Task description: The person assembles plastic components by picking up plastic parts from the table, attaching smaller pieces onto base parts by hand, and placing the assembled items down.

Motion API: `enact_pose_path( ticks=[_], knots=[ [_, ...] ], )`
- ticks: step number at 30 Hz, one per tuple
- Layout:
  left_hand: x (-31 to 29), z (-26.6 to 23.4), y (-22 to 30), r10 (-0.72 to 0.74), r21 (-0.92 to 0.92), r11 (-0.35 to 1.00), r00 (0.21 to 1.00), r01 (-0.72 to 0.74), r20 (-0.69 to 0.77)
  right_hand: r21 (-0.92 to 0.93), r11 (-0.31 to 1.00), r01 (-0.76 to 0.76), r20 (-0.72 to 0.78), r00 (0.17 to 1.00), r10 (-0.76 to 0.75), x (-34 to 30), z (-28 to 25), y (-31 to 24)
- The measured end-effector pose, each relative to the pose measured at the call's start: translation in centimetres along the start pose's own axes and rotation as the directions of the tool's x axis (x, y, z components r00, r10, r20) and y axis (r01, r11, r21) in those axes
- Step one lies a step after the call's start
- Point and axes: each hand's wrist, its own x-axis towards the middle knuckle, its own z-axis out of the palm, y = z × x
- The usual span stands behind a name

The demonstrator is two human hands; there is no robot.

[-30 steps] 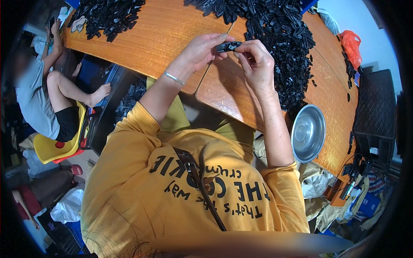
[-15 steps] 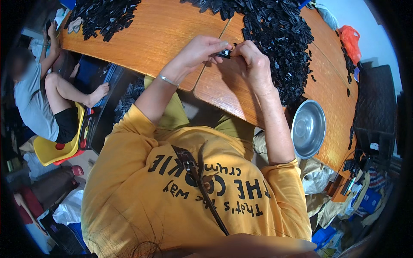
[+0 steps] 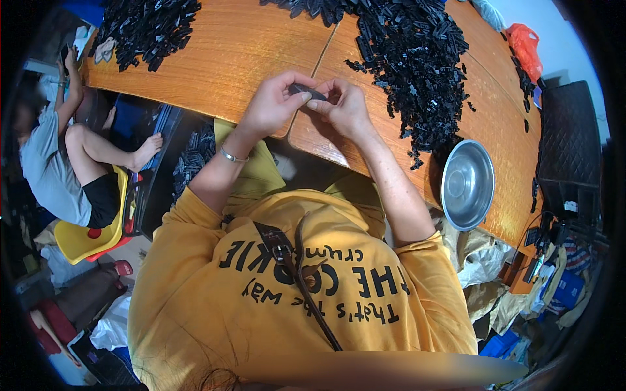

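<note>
A small, dark, elongated plastic piece is held between both hands above the near edge of the wooden table. My left hand pinches its left end with thumb and fingers. On the other end, my right hand is closed, its thumb lying along the piece. Just right of my right hand a large heap of small black plastic parts spreads over the table. What the piece is exactly, I cannot tell.
A steel bowl sits at the table's right edge. More black pieces lie at the far left. A red plastic bag is at the far right. On the left, another person sits on a yellow chair.
Both hands have moved left and slightly nearer to me. The piece is now turned with its smooth dark side up, and the fingers of both hands have closed along it.
</note>
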Motion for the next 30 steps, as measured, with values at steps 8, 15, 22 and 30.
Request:
enact_pose_path(
  ticks=[8, 15, 22, 30],
  knots=[
    [-4.8, -3.2, 2.4, -0.076, 0.165, 0.982, 0.993, 0.09, -0.087, 0.217, 0.967, -0.132, 0.299, 0.952, 0.063, -0.7, 3.3, -0.9],
    [-10.7, -11.4, 9.8, -0.092, 0.982, 0.175, 0.994, 0.074, -0.059, -0.712, 0.685, 0.154, -0.132, 0.929, -0.346, 3.2, -4.4, -0.5],
    [4.0, -3.7, 5.0, 0.249, 0.93, 0.329, 0.965, -0.164, 0.082, -0.841, 0.533, 0.097, -0.085, 0.948, -0.307, 5.5, -5.6, 2.3],
    [18.4, 3.3, -1.1, 0.454, 0.841, 0.094, 0.774, -0.533, 0.441, -0.676, 0.709, 0.202, -0.075, 0.938, -0.339, 1.2, -6.1, 1.8]
  ],
)
